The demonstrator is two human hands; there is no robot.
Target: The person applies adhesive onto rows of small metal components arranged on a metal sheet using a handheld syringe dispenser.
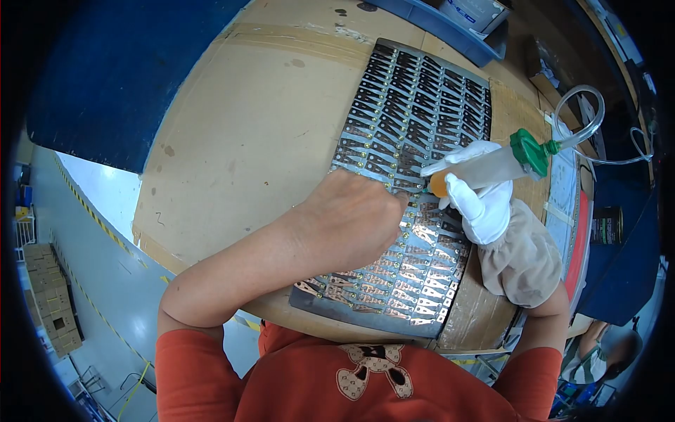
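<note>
- The syringe (489,169) is above the plate, a little right of its middle, tilted with its nozzle end toward the left hand and its green cap (531,153) up to the right.
- Orange material (438,184) shows at the nozzle end; the rest of the barrel looks cloudy white.
- The right hand (481,207), in a white glove, grips the syringe barrel between thumb and fingers.
- The left hand (358,219), bare, is over the plate with its fingers curled in, its fingertips just beside the nozzle; whether they pinch anything cannot be told.
- Under both hands lies the dark flat plate (320,304), covered in rows of small tapered metal pieces (425,235), coppery toward the person and darker at the far end.
- A clear tube (601,105) loops away from the green cap.
- The plate rests on the cardboard-covered table (232,133).
- Beyond the plate's far end sits a blue tray (436,27) with a white tub (477,13) in it.
- Stacked brown boxes (53,302) stand on the left; another person (598,355) is at lower right.
</note>
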